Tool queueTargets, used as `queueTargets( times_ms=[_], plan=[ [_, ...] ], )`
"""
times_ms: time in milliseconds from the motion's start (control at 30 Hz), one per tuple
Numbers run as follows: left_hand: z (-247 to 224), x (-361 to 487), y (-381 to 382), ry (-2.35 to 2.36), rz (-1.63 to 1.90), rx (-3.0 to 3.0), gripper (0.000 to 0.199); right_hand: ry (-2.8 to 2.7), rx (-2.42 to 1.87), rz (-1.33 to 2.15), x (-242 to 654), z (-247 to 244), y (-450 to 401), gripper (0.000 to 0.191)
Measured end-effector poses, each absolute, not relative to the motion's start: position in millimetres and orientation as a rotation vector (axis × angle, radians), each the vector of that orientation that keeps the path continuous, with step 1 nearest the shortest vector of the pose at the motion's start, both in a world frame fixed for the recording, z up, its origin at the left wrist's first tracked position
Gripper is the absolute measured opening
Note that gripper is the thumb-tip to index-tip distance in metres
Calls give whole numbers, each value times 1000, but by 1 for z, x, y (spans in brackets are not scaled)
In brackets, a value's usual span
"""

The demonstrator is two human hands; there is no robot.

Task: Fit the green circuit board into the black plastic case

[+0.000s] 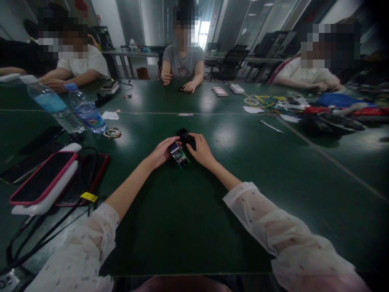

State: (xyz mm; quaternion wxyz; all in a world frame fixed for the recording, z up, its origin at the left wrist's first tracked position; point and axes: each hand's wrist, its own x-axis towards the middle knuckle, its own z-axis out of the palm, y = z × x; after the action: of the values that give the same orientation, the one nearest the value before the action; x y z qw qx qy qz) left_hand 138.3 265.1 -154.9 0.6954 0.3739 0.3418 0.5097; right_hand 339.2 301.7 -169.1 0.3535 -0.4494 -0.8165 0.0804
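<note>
My left hand [159, 153] is closed around the edge of a small green circuit board [180, 157]. A little dark screen [173, 147] sits at the board's upper end, near my thumb and fingers. Just beyond it, my right hand [201, 151] has its fingers wrapped on a small black plastic casing [182, 133] with a squarish opening or window. Board and casing are close together over the green table; whether they touch is hard to tell. My right fingertips partly cover the casing.
On the left lie a pink-edged phone [45, 176] on a white power bank, cables [60, 223], and two water bottles [50, 103] [86, 109]. A wire coil [112, 132] is near them. Right: a wrench [271, 126] and a tangled pile [337, 105]. Several people sit opposite.
</note>
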Motion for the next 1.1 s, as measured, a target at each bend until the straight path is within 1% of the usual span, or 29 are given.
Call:
queueTargets(
  times_ms=[600, 1100],
  plan=[
    [-150, 140, 262, 777, 1130, 836, 32, -2106, -1160, 196, 339, -170, 302, 43],
    [-155, 138, 265, 769, 1130, 823, 32, -2114, -1161, 191, 339, -170, 301, 43]
  ],
)
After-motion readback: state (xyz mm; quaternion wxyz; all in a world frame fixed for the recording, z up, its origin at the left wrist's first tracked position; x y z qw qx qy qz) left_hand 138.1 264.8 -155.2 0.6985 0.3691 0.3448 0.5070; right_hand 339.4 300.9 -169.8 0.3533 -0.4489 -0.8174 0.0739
